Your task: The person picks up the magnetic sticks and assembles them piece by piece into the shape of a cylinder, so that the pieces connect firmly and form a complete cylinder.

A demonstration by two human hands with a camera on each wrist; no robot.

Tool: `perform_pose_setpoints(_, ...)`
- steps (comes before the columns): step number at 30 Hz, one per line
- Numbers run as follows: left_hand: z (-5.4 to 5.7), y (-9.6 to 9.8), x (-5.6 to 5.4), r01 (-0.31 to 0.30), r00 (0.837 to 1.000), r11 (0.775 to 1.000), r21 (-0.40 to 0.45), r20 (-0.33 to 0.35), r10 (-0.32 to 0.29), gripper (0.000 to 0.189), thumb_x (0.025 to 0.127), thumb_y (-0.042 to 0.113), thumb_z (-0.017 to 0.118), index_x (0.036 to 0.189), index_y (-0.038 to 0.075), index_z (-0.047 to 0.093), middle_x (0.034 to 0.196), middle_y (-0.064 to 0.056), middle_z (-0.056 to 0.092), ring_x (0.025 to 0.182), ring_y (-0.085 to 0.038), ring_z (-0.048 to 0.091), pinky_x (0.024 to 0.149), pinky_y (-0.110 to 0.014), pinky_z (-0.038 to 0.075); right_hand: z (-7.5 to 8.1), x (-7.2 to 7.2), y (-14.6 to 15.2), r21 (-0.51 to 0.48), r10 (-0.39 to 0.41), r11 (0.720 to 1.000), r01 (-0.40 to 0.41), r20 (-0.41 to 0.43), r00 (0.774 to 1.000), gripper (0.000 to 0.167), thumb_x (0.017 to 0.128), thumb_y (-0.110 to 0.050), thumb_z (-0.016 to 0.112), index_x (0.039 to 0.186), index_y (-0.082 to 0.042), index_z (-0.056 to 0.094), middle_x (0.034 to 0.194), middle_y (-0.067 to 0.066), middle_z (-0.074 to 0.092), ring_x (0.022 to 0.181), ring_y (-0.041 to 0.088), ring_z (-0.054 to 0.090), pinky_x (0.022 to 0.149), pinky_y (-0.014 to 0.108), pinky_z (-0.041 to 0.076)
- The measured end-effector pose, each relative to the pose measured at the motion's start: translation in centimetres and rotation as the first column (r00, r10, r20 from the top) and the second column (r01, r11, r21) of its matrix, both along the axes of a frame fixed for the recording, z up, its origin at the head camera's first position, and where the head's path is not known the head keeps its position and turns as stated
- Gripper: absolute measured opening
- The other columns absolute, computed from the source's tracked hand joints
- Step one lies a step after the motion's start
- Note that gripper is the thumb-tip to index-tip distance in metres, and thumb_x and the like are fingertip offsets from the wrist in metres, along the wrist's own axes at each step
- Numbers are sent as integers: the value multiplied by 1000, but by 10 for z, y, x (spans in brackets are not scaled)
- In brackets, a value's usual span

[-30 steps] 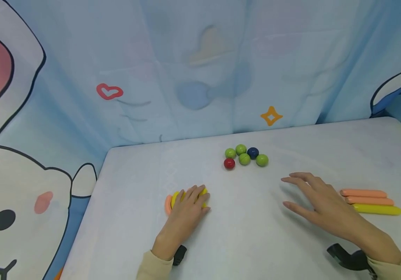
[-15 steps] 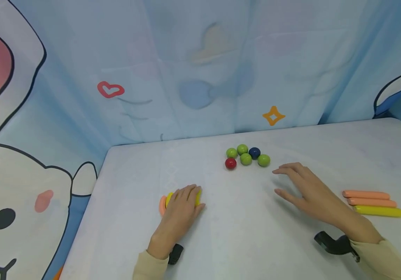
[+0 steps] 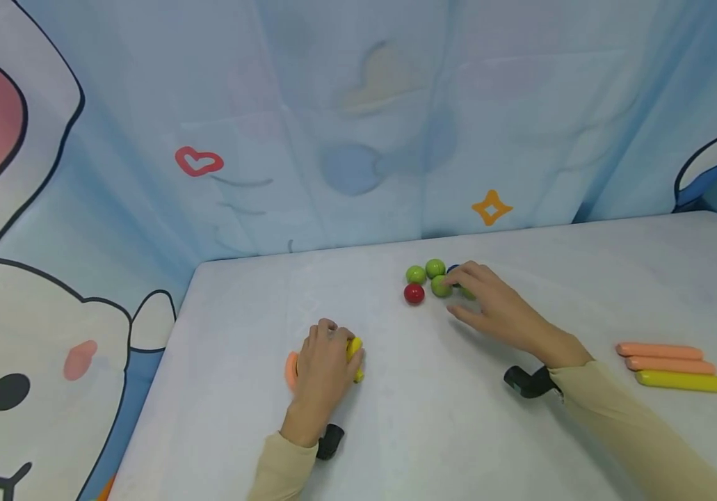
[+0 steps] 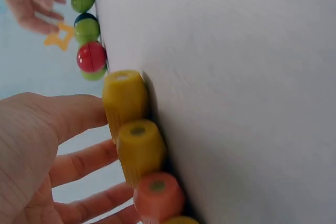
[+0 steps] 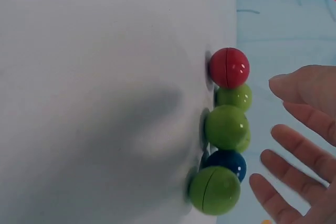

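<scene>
My left hand [image 3: 323, 362] rests over a row of short yellow and orange sticks lying side by side at the left, hiding most of them. In the left wrist view its thumb is at the end yellow stick [image 4: 124, 95], and its loosely spread fingers reach over the second yellow stick [image 4: 140, 148] and the orange stick [image 4: 158, 196]. My right hand [image 3: 496, 306] hovers with relaxed fingers beside a cluster of glossy balls. A green ball [image 5: 215, 190], a dark blue ball [image 5: 231, 162] and a red ball [image 5: 229, 67] show below its fingertips, along with several other green ones.
Two orange sticks [image 3: 671, 364] and a yellow stick [image 3: 683, 381] lie parallel at the right of the white table [image 3: 408, 431]. A printed blue curtain [image 3: 358, 125] hangs behind the table's far edge. Black wrist cameras [image 3: 526, 382] sit under both wrists.
My right hand has moved left and away from me, now overlapping the balls. The left hand and its sticks shifted slightly left, then the hand's fingers lifted and changed position over them.
</scene>
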State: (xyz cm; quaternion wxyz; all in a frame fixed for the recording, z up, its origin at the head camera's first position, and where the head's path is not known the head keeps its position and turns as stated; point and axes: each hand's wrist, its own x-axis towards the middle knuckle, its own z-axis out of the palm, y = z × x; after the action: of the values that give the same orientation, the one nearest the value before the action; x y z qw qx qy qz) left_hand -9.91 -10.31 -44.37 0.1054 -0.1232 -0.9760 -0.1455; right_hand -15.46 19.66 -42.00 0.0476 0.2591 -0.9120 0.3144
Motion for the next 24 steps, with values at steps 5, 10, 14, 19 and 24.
perform_pose_setpoints(5,0,14,2,13,1000,1000,21,24,-14,13,90,11,81,96,0,77,113,-16,64,96,-29,63,81,-38,58,0,-11,-16,19,54,998,-54,-37,998,32,90,3,77,121,1,69,125,13,61,118,33,58,102,52,52)
perform_pose_setpoints(10,-1,27,6,63,998,997,-54,-7,-64,15,87,11,85,91,-1,77,110,-14,63,98,-26,60,84,-32,56,3,-19,-30,50,114,992,-114,3,994,33,91,2,77,123,1,71,125,13,61,116,30,61,96,47,56)
perform_pose_setpoints(14,1,34,10,92,995,991,-98,-23,-95,19,87,14,87,94,1,75,101,-9,62,92,-21,59,80,-26,54,4,-24,-39,82,139,987,-139,3,990,33,90,3,77,123,3,71,126,14,62,115,30,61,95,45,57)
perform_pose_setpoints(19,1,37,16,121,992,991,48,26,-123,21,91,16,84,100,4,69,88,-4,64,74,-13,59,65,-20,52,0,-29,-48,142,139,980,-142,36,990,34,91,3,75,125,4,70,130,17,61,119,33,60,99,45,56)
perform_pose_setpoints(24,3,38,17,103,983,964,246,123,-136,20,94,16,80,105,3,68,92,-5,67,75,-11,59,67,-20,52,-5,-30,-52,208,161,965,-162,23,987,34,90,2,78,124,3,72,126,16,62,115,33,61,97,45,56)
